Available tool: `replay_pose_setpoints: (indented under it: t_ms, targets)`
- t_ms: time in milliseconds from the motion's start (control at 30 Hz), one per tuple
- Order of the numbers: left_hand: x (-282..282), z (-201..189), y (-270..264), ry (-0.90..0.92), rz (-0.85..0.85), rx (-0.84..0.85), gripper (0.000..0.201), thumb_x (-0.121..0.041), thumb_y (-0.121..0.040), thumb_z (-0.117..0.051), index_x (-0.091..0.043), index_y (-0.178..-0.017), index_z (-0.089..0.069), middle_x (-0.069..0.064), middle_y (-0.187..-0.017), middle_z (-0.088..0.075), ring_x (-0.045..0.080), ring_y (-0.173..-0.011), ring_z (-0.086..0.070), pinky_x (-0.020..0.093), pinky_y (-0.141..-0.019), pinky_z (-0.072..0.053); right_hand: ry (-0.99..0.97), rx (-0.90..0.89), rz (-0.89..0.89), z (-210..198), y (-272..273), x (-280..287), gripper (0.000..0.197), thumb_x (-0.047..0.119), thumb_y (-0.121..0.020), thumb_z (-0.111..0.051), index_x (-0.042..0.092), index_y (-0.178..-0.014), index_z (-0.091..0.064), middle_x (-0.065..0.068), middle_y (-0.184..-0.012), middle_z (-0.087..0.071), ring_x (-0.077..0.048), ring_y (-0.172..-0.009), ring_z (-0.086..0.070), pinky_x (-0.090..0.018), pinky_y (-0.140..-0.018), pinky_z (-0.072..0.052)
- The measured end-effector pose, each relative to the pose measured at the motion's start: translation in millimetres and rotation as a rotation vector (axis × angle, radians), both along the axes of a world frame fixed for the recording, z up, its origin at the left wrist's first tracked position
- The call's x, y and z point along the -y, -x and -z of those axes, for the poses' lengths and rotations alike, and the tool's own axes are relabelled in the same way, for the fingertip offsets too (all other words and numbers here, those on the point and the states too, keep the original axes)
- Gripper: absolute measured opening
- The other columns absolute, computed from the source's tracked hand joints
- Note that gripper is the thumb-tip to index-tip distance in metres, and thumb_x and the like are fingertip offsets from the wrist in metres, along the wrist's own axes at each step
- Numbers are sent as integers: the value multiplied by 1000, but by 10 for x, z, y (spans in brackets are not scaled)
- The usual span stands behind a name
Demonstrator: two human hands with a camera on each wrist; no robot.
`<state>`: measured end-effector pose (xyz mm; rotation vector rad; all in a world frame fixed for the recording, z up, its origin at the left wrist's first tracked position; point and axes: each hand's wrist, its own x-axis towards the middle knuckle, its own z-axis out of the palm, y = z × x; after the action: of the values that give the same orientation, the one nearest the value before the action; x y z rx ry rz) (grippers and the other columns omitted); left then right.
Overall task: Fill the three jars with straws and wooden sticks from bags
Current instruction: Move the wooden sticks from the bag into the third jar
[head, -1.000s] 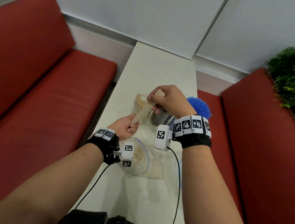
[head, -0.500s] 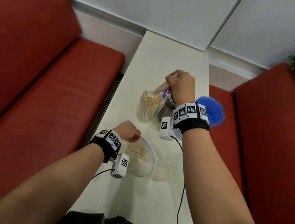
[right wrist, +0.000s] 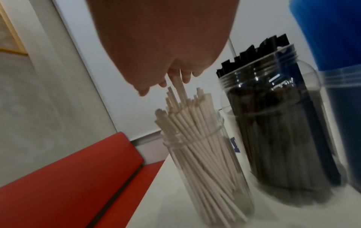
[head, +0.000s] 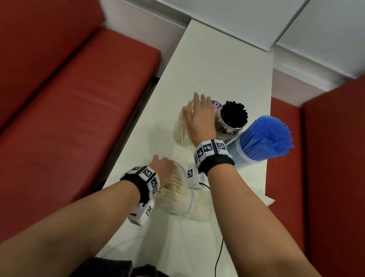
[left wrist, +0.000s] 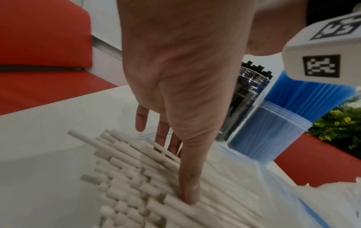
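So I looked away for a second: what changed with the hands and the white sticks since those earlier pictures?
The right hand let go of its bundle of white sticks; they now stand in the clear jar, the open fingers over their tips. The left hand released the bundle's lower end and dropped to the white sticks in the clear zip bag, fingers straight on them. The black-straw jar and blue straws stayed put.

Three upright jars [right wrist: 210,177] — pale sticks [right wrist: 191,123], black and blue straws.

Head cam: high, looks steeply down on table [head: 222,62]. Wrist cams: low, close along fingers. All 3 share black-straw jar [head: 230,121] [left wrist: 248,98] [right wrist: 281,131].
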<state>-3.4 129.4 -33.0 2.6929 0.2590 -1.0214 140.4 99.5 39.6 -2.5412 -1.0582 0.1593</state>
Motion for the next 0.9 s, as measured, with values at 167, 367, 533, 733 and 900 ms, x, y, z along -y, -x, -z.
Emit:
replay_pose_setpoints:
  t_ms: [167, 367, 533, 733, 900]
  targets:
    - [69, 33, -24, -143, 75, 31, 25, -27, -94, -60, -17, -116, -62, 1, -117, -61, 23, -110, -58, 43, -103, -28, 267, -68, -78, 160, 74, 37, 81, 55, -106, -31, 6, -162, 1, -19, -169, 6, -33, -156, 15, -44, -124, 13]
    - [89, 24, 14, -223, 103, 60, 20, -7, -96, -48, -16, -107, -62, 0, -103, -66, 22, -101, -62, 44, -107, -24, -273, -108, 19, -64, 127, 184, 49, 22, -108, -43, 11, -155, -37, -17, -163, -27, -31, -154, -19, -38, -125, -17]
    - [82, -122, 82, -232, 106, 83, 28, -6, -98, -42, -15, -118, -60, 3, -117, -64, 24, -110, -60, 45, -106, -31, -384, -269, 82, -21, 439, 508, 33, -1, -96, -45, 9, -119, -67, -10, -111, -70, -22, -100, -64, -41, -94, -53]
    - [113, -404, 164, -247, 59, 117, 35, -9, -101, -36, -11, -128, -56, 5, -128, -62, 25, -117, -60, 37, -90, -47, 58, -630, -31, 248, 828, 793, 42, -3, -89, -44, 15, -121, -66, -8, -107, -74, -23, -101, -67, -40, -95, -54]
    - [150, -641, 146, -360, 130, 69, 35, -18, -103, -40, -12, -134, -55, 6, -136, -57, 24, -124, -55, 32, -92, -42, 226, -583, -121, 427, 1042, 863, 52, 7, -90, -65, 15, -140, -52, -11, -134, -63, -28, -121, -59, -33, -94, -46]
